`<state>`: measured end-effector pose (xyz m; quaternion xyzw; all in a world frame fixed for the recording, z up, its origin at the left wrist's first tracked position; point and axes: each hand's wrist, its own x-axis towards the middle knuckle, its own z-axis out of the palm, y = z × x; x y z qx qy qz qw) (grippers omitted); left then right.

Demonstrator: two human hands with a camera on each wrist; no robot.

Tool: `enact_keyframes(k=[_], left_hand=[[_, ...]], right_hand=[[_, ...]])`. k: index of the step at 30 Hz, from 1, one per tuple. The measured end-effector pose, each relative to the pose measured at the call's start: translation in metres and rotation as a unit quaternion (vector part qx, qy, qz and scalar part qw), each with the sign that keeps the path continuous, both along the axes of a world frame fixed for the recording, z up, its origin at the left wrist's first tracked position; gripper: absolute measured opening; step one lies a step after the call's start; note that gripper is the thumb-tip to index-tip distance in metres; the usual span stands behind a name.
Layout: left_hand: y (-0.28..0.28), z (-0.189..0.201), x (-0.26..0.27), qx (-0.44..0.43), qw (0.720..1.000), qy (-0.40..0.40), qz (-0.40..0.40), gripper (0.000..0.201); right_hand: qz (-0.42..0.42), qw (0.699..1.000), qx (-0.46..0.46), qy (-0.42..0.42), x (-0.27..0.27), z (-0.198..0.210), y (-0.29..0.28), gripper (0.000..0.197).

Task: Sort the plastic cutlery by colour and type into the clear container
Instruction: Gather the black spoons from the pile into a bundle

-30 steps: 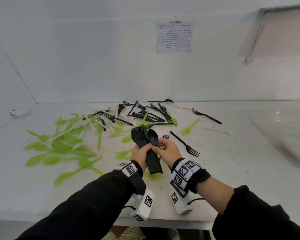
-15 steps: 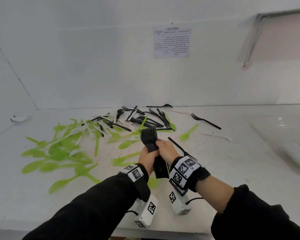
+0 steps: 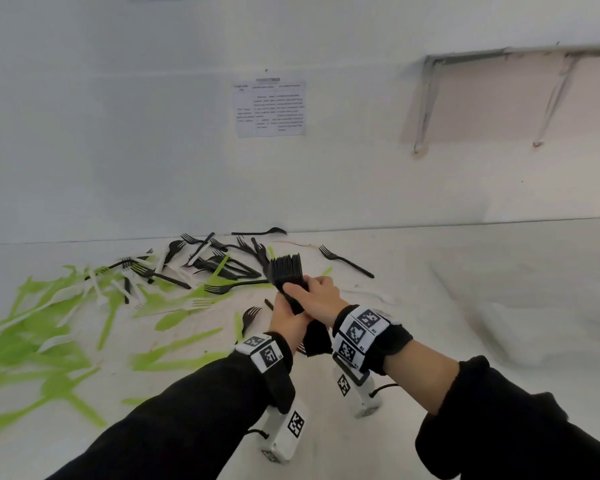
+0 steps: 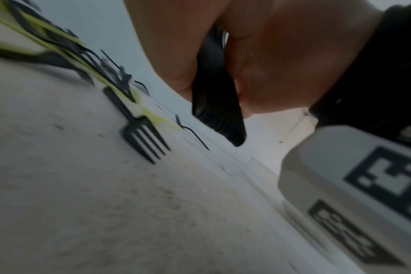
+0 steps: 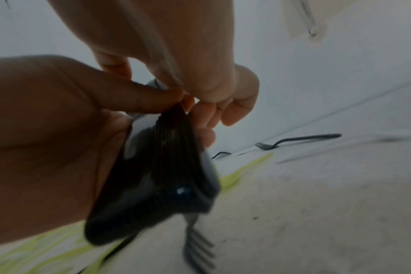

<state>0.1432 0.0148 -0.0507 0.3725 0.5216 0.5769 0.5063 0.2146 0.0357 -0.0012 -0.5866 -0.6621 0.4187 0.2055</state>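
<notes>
Clutching a stack of black forks (image 3: 286,271) between them, both hands sit at the centre of the head view, above the white desk (image 3: 465,306). The left hand (image 3: 286,318) wraps its grip round the handles from the left, and the right hand (image 3: 321,294) closes its grip on the same bundle from the right, thumb across the front. Tines point up and away; the nested handles (image 4: 217,111) stick out below the palms in the left wrist view.

A single black fork (image 3: 250,315) lies on the desk just left of the hands. More black forks (image 3: 222,261) lie tangled further back at centre, with one apart (image 3: 345,260) to the right. Green cutlery (image 3: 42,341) spreads over the left of the frame, blurred, mixed with white pieces (image 3: 97,289). A printed sheet (image 3: 270,109) hangs on the wall at upper centre.
</notes>
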Motion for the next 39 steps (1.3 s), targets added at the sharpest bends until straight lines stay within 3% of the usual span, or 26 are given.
enact_keyframes(k=[2,5,7,10,16,19,22,24,27,29,31,33,37,39], left_hand=[[0.005,0.004,0.027,0.015,1.000,0.014,0.005,0.037],[0.010,0.010,0.061,0.054,0.986,0.154,0.017,0.023],[0.009,0.011,0.078,0.073,0.974,0.212,0.018,0.025],[0.010,0.005,0.098,0.025,0.959,0.282,-0.004,0.048],[0.009,0.007,0.126,0.017,0.956,0.294,0.005,0.041],[0.012,0.006,0.130,0.015,0.965,0.262,-0.006,0.024],[0.015,0.010,0.131,-0.025,0.968,0.241,-0.067,0.004],[0.019,0.013,0.132,-0.027,0.957,0.274,-0.090,0.014],[0.026,0.016,0.136,0.010,0.921,0.380,-0.083,0.015],[0.030,0.020,0.139,0.026,0.892,0.443,-0.084,0.020],[0.033,0.025,0.146,0.038,0.857,0.506,-0.087,0.020],[0.035,0.027,0.158,0.053,0.812,0.574,-0.092,0.021],[0.037,0.032,0.192,0.075,0.727,0.677,-0.091,0.029],[0.041,0.032,0.212,0.084,0.718,0.685,-0.090,0.032]], right_hand=[[0.000,0.998,0.043,-0.045,0.020,-0.002,0.005,0.071],[-0.044,0.992,0.109,0.036,0.049,-0.001,0.007,0.087],[-0.062,0.988,0.110,0.092,0.069,0.003,0.009,0.091],[-0.065,0.989,0.113,0.062,0.099,0.008,0.013,0.086],[-0.074,0.987,0.114,0.085,0.133,0.013,0.018,0.070],[-0.081,0.984,0.116,0.104,0.148,0.018,0.020,0.063],[-0.084,0.980,0.117,0.134,0.163,0.022,0.023,0.061],[-0.078,0.983,0.093,0.137,0.173,0.027,0.026,0.067],[-0.049,0.988,0.106,0.102,0.193,0.040,0.031,0.093],[0.019,0.980,0.191,-0.054,0.208,0.055,0.032,0.101],[0.119,0.922,0.264,-0.258,0.220,0.064,0.032,0.087],[0.198,0.875,0.246,-0.366,0.229,0.066,0.036,0.071],[0.255,0.872,0.165,-0.384,0.256,0.058,0.041,0.049],[0.256,0.873,0.156,-0.384,0.274,0.054,0.044,0.038]])
